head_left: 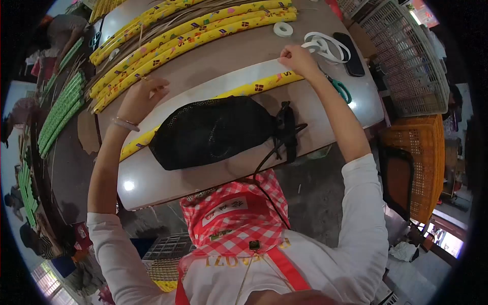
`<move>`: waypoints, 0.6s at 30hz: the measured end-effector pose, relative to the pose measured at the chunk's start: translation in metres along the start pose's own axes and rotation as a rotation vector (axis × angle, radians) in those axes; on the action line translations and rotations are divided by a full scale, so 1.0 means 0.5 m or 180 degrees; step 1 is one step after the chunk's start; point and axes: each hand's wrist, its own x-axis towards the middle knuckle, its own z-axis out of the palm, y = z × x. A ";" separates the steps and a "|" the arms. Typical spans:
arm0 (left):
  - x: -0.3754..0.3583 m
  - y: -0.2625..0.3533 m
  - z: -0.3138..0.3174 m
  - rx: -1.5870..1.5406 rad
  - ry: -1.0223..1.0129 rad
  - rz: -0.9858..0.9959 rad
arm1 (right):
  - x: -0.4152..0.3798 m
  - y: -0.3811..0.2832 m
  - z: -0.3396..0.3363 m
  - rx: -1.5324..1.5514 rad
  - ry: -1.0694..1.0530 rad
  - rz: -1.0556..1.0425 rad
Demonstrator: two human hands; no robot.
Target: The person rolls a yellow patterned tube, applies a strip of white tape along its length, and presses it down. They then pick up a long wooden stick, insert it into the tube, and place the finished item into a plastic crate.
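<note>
A yellow patterned roll [259, 85] lies across the table behind a black mesh bag [213, 129], with a pale strip along its far side. My right hand [297, 58] is closed at the right end of that strip, fingertips pinched together; what they grip is too small to make out. Over the left part of the table is my left hand [147, 94], its fingers curled and partly apart, with nothing visible in them. Several other yellow patterned rolls [193, 43] lie side by side beyond both hands.
White tape loops [325, 47], a tape roll [282, 29], a black phone [348, 55] and green-handled scissors [339, 90] are on the table's right. Green rolls [62, 112] lie at the left. Baskets [406, 56] stand right of the table. Other people are at the far left.
</note>
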 end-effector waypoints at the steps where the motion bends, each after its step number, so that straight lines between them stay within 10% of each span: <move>1: -0.034 -0.021 -0.009 -0.0047 0.0175 -0.0127 | 0.006 0.013 0.011 0.0085 0.0161 -0.0196; 18: -0.365 -0.192 0.058 0.0743 0.2425 -0.1065 | 0.042 -0.012 0.035 -0.0464 -0.0344 0.0568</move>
